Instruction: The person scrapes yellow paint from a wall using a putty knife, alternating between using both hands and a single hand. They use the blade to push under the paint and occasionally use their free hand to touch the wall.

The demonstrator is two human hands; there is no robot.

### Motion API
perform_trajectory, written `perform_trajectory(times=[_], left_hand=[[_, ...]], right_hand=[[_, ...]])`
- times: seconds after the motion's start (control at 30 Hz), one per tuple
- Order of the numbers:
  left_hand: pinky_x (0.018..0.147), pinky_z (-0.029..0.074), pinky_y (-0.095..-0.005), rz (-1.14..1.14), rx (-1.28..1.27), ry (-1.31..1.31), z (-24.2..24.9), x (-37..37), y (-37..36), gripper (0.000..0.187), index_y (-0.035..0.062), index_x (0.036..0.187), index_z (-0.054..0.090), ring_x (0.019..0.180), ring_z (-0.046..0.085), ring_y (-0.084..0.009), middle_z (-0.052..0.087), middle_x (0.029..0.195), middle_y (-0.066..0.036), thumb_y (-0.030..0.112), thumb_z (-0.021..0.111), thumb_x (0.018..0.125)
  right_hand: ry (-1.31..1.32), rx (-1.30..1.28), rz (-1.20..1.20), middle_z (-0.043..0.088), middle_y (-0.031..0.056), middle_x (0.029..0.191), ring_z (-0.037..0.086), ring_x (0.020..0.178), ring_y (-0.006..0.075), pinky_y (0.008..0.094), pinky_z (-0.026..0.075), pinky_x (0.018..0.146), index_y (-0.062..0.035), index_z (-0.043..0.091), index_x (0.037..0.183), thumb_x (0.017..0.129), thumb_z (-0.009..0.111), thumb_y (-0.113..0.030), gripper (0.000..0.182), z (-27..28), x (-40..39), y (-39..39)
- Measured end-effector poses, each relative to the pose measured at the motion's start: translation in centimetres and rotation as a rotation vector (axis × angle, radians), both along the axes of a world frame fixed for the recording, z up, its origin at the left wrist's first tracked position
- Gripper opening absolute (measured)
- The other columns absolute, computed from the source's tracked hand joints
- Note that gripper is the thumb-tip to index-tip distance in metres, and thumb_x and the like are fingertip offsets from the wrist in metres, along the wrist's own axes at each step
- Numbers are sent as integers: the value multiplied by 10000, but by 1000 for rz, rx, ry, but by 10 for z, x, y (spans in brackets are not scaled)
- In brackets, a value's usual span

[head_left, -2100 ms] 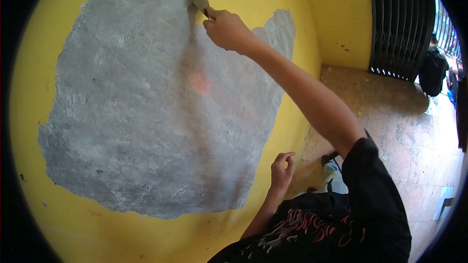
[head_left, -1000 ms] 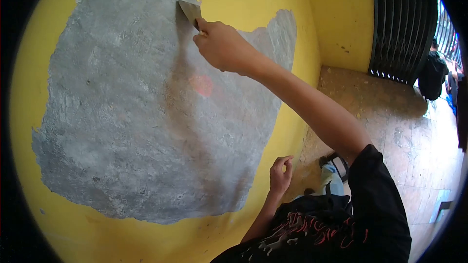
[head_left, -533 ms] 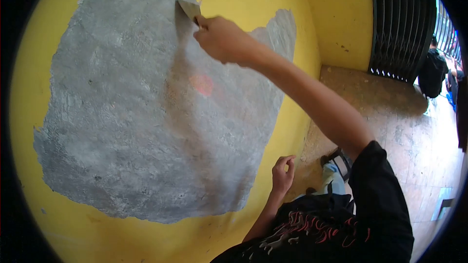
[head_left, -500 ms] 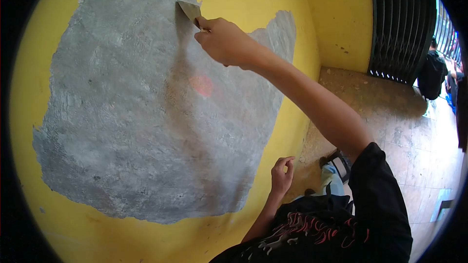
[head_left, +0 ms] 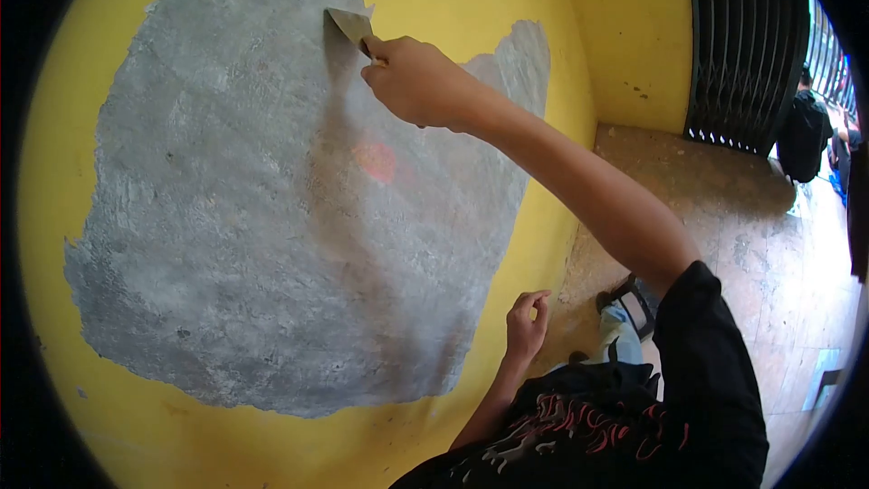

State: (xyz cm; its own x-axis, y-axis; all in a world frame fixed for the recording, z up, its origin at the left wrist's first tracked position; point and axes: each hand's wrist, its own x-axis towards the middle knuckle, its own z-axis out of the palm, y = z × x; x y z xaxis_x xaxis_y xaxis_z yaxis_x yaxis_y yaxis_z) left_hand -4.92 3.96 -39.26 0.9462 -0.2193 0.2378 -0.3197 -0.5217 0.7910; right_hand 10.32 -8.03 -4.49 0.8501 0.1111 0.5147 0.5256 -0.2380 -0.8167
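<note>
My right hand (head_left: 416, 81) is closed around the handle of a putty knife (head_left: 351, 27), with the arm stretched out to the wall. The blade's tip rests at or very near the bared grey patch (head_left: 208, 190), close to its ragged upper edge with the yellow paint (head_left: 444, 0). A small flap of paint sticks up beside the blade. Lower down, my left hand (head_left: 526, 321) hovers in front of the wall by my body, fingers curled and thumb against the index finger, with nothing visible in it. A pinkish-orange spot (head_left: 376, 161) marks the grey surface.
A dark folding metal gate (head_left: 747, 50) stands beyond the wall corner. A person in black (head_left: 804, 140) is near the bright opening at the right. The tiled floor (head_left: 742, 272) stretches along the right side, with my sandalled foot (head_left: 634, 303) on it.
My right hand and the putty knife have shifted slightly down along the wall. My left hand keeps nearly the same place and pose.
</note>
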Motion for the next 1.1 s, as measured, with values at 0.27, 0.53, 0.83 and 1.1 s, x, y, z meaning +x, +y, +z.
perform_trajectory(times=[0.27,0.53,0.83,1.1], left_hand=[[758,491,-334,0,9,-8,9,5,-5,233,-15,990,660,823,634,-240,656,898,-148,176,545,921],[759,492,-333,7,-7,19,2,-1,-4,253,-13,993,660,834,635,-241,660,904,-140,205,549,928],[768,485,-349,75,19,-258,68,43,16,145,1,980,647,844,623,-278,643,925,-150,68,563,883],[851,464,-413,99,258,-925,248,89,30,181,12,1037,617,968,596,-329,626,1025,-158,55,541,879]], right_hand=[[35,10,-18,579,114,693,528,516,192,351,444,470,-60,504,1291,915,428,-230,420,15,-4,-6],[-24,40,-30,546,74,662,495,483,166,326,421,451,-67,524,1264,922,426,-237,394,9,-2,1],[145,13,-71,561,89,682,511,486,182,339,445,459,-67,505,1284,914,420,-226,412,20,6,-14],[21,65,-4,620,194,748,569,494,243,376,470,487,3,510,1230,906,439,-185,381,0,16,-3]])
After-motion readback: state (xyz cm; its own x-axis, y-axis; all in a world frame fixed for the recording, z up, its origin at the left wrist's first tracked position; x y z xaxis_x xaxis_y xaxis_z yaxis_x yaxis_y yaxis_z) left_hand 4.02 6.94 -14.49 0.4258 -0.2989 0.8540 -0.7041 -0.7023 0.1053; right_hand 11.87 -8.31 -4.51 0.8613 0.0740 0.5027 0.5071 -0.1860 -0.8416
